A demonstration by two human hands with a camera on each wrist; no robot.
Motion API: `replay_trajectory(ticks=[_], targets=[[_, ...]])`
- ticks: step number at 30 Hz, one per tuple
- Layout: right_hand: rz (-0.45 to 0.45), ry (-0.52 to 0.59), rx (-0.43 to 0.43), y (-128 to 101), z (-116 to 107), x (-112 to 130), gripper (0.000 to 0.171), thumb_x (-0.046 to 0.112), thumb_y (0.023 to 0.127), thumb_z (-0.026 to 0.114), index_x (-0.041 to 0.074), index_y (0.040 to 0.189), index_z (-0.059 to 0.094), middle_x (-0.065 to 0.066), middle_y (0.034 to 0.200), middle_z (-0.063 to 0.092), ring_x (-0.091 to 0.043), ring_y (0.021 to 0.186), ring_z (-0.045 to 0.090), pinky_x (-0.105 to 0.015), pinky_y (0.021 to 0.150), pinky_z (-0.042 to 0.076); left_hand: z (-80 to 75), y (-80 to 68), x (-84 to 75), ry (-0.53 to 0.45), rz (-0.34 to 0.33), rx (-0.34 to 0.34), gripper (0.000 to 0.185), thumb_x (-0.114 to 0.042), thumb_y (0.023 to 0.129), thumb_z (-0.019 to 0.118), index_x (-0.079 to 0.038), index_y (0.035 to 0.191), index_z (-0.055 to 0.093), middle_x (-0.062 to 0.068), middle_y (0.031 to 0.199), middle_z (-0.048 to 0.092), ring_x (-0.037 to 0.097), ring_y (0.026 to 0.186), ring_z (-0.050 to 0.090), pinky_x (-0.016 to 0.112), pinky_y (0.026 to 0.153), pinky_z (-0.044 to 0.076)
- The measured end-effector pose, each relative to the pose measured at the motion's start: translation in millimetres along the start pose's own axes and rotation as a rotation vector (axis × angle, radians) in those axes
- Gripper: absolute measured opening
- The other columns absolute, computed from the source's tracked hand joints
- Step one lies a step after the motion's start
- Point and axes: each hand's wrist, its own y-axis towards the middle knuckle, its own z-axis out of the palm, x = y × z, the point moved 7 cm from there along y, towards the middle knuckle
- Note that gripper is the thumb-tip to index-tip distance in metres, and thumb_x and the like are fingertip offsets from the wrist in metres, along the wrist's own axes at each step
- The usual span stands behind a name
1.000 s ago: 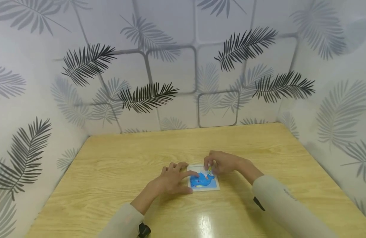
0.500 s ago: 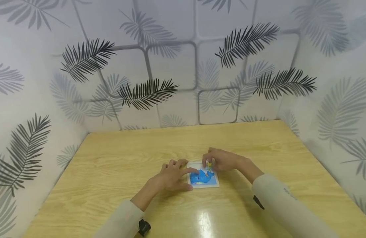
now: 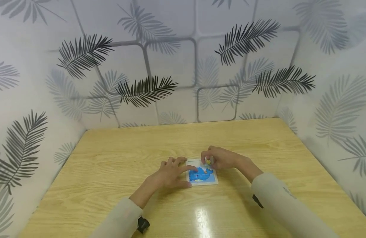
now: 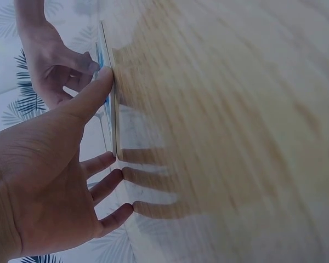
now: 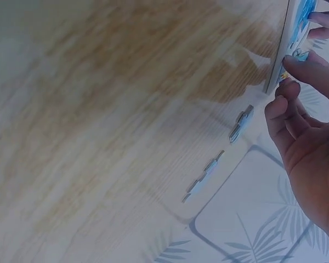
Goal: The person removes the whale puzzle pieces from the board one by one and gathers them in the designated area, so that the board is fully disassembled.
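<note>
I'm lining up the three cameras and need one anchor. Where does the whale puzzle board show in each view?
Head: the puzzle board lies flat at centre, between both hands.
Left wrist: seen edge-on, upper left, under the left hand's forefinger.
Right wrist: only its edge and a blue strip, upper right, by the right hand.
Shared landmark: the wooden table.

Pale grey-beige long sleeves [image 3: 278, 201] – black wrist straps [image 3: 142, 224]

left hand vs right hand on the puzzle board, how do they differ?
The left hand lies flat with fingers spread, index finger pressing the whale puzzle board; the right hand is curled, pinching a small yellowish piece. Left is at the board's left edge, right at its far right corner. Both touch the board on the table.
</note>
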Motion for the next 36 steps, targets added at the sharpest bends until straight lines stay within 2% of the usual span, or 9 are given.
replay_trajectory(ticks=[5, 14, 21, 25, 32, 36], targets=[[0.01, -0.022, -0.03, -3, 0, -2, 0.038, -0.011, 0.084, 0.069, 0.021, 0.105, 0.07, -0.009, 0.105, 0.059, -0.022, 0.09, 0.058, -0.036, 0.079, 0.053, 5.5, 2.6, 3.0, 0.002, 0.001, -0.021, 0.062, -0.061, 0.097, 0.063, -0.047, 0.155, 0.044, 0.012, 0.167, 0.028, 0.044, 0.137, 0.04, 0.065, 0.106, 0.036], [0.031, -0.055, -0.083, -8, 3, -4, 0.037, -0.009, 0.085, 0.07, 0.019, 0.108, 0.076, -0.008, 0.106, 0.061, -0.019, 0.089, 0.056, -0.035, 0.079, 0.052, 1.2, -1.0, -3.9, -0.004, -0.003, -0.003, 0.06, -0.058, 0.099, 0.063, -0.044, 0.154, 0.045, 0.013, 0.166, 0.03, 0.043, 0.136, 0.04, 0.065, 0.105, 0.036], [0.041, -0.028, -0.074, -11, 5, -8, 0.03, -0.002, 0.087, 0.072, 0.017, 0.11, 0.078, -0.007, 0.105, 0.063, -0.02, 0.091, 0.058, -0.035, 0.079, 0.05, 5.2, 0.4, -2.6, 0.002, 0.0, -0.018, 0.06, -0.059, 0.099, 0.062, -0.046, 0.154, 0.044, 0.012, 0.166, 0.029, 0.042, 0.137, 0.039, 0.065, 0.106, 0.035], [0.037, -0.045, -0.077, -10, 2, -8, 0.029, 0.0, 0.088, 0.074, 0.019, 0.109, 0.077, -0.006, 0.102, 0.061, -0.021, 0.092, 0.056, -0.037, 0.081, 0.049, 3.0, 1.1, -0.9, 0.014, 0.013, -0.038, 0.059, -0.06, 0.099, 0.061, -0.046, 0.154, 0.044, 0.014, 0.165, 0.03, 0.044, 0.136, 0.041, 0.065, 0.105, 0.037], [-0.031, -0.075, -0.096, -10, -1, -4, 0.028, -0.001, 0.087, 0.074, 0.017, 0.107, 0.078, -0.004, 0.101, 0.069, -0.024, 0.096, 0.059, -0.04, 0.083, 0.05, -1.6, -2.7, -4.2, -0.01, 0.001, -0.008, 0.06, -0.056, 0.099, 0.064, -0.042, 0.155, 0.046, 0.014, 0.167, 0.028, 0.045, 0.139, 0.039, 0.065, 0.107, 0.035], [-0.01, -0.055, -0.132, -16, -5, -10, 0.029, -0.003, 0.087, 0.071, 0.015, 0.108, 0.078, -0.005, 0.105, 0.07, -0.021, 0.089, 0.059, -0.037, 0.076, 0.051, -1.2, -4.1, -5.2, -0.019, 0.008, -0.007, 0.06, -0.055, 0.099, 0.065, -0.041, 0.154, 0.047, 0.014, 0.167, 0.029, 0.045, 0.139, 0.039, 0.066, 0.105, 0.035]])
